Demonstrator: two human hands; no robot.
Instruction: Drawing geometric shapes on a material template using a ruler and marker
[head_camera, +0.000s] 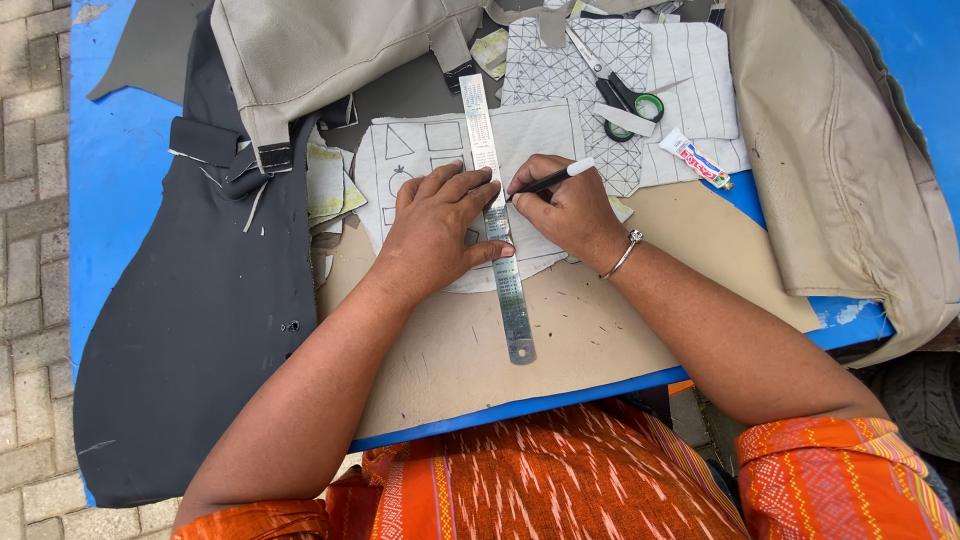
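My left hand (435, 225) lies flat, fingers spread, pressing a long steel ruler (510, 300) onto a white fabric piece (535, 135) marked with drawn shapes. My right hand (570, 205) grips a black pen with a white cap (552, 178), its tip against the ruler's right edge on the fabric. A silver bangle sits on my right wrist. The fabric rests on a tan board (600, 330) over a blue table (110, 180).
Green-handled scissors (625, 100) and a small glue tube (695, 158) lie on a grid-patterned fabric (690, 70) at the back. Black material (200, 320) drapes over the left side, beige fabric (850, 180) on the right and more at the back left.
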